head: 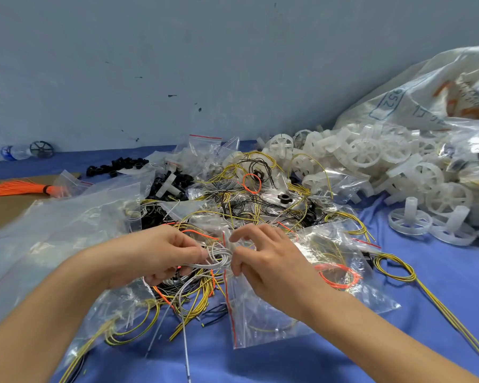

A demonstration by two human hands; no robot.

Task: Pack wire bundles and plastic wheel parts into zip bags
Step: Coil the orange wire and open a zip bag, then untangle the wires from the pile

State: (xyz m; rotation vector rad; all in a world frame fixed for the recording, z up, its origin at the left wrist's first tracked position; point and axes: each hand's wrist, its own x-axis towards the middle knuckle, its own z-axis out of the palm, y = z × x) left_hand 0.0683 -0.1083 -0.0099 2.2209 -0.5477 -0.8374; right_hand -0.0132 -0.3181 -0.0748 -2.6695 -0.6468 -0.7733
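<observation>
Above the blue cloth (302,355), both hands (161,252) (266,258) pinching a coiled grey wire bundle (219,257), tails trailing toward the camera.

Blue cloth (288,360); white wheels (365,153); yellow-and-black wires (393,275); grey wire coil (219,257); orange bundle (17,187).

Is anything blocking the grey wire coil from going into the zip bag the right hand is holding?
Nothing visible does. The left hand holds the grey wire coil right at the bag's red-striped mouth, which the right hand pinches. Whether the mouth is open I cannot tell. Loose yellow wires lie beneath, not between.
</observation>
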